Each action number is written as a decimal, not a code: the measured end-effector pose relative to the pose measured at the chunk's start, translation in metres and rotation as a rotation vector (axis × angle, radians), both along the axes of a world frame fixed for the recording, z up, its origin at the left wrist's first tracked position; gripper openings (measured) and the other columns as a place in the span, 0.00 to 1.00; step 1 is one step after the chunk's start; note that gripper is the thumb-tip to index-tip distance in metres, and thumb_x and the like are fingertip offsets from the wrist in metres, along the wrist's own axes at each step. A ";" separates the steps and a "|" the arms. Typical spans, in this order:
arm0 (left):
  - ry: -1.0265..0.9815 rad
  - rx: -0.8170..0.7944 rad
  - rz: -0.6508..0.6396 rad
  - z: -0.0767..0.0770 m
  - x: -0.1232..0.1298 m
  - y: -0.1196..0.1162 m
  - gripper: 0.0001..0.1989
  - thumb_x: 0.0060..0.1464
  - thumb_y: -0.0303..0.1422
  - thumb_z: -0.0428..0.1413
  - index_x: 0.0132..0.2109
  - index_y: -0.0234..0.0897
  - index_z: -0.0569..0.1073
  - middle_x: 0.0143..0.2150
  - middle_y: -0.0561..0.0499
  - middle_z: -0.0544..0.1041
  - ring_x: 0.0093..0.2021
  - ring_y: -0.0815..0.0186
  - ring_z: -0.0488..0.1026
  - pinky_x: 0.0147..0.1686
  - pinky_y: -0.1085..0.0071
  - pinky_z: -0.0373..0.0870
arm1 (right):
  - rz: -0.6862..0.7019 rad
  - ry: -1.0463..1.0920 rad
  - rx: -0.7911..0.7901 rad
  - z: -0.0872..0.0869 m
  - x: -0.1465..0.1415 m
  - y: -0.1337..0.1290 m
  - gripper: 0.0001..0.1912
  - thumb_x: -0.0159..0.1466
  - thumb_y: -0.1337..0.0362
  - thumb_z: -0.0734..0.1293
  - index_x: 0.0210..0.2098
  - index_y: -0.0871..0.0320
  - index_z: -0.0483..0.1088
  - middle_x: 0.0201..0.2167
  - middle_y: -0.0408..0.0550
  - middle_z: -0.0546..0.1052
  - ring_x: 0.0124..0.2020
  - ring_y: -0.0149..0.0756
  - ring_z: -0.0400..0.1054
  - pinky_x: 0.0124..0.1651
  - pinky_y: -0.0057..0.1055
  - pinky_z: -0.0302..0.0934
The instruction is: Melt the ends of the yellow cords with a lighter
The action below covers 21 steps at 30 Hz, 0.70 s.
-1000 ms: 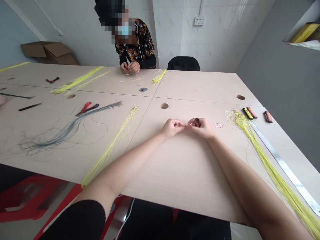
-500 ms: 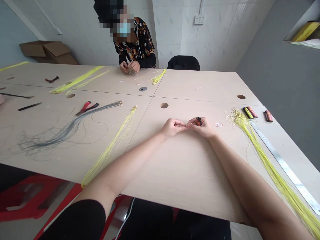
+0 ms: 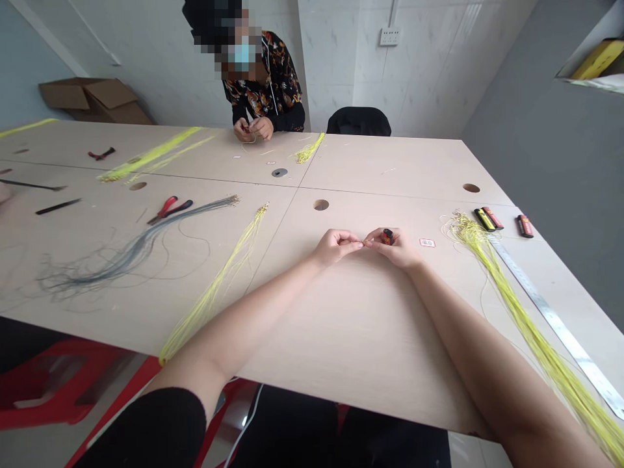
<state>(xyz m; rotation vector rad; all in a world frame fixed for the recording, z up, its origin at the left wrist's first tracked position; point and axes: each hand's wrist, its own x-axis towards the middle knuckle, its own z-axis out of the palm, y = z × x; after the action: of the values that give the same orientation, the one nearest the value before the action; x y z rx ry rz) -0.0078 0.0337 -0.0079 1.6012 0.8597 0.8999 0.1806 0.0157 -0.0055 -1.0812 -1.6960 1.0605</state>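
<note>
Just above the tabletop, my left hand [image 3: 337,247] is closed in a pinch, its fingertips meeting those of the other hand. Whatever lies between them is too small to make out. My right hand [image 3: 397,250] curls round a lighter [image 3: 388,236], whose dark top shows above the fingers, while its thumb and forefinger pinch at the same spot. To the right of this hand lies a small red-edged label [image 3: 427,243]. A bundle of yellow cords [image 3: 517,305] runs along the right side, beside a metal ruler [image 3: 560,328].
Lighters [image 3: 487,220] lie at the right, with another lighter [image 3: 525,225] nearer the edge. Leftward are yellow cords [image 3: 224,273], grey cords [image 3: 131,257] and red-handled pliers [image 3: 169,209]. A co-worker [image 3: 268,84] works across the table. The tabletop has a round hole [image 3: 320,205].
Both hands stay almost in place. My left fingers have shifted slightly at the pinch, and the lighter remains in my right hand.
</note>
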 end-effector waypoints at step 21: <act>0.098 -0.069 0.075 0.004 0.001 -0.002 0.16 0.38 0.42 0.63 0.22 0.32 0.73 0.15 0.60 0.49 0.20 0.76 0.46 0.23 0.72 0.42 | -0.046 -0.101 0.001 0.004 -0.004 -0.003 0.16 0.51 0.53 0.71 0.28 0.60 0.72 0.16 0.35 0.51 0.20 0.24 0.44 0.24 0.29 0.40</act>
<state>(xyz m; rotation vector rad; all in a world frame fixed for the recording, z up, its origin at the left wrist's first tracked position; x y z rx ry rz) -0.0065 0.0317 -0.0043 1.5725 1.0141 0.8406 0.1768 0.0122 -0.0017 -1.1851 -1.7419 0.9900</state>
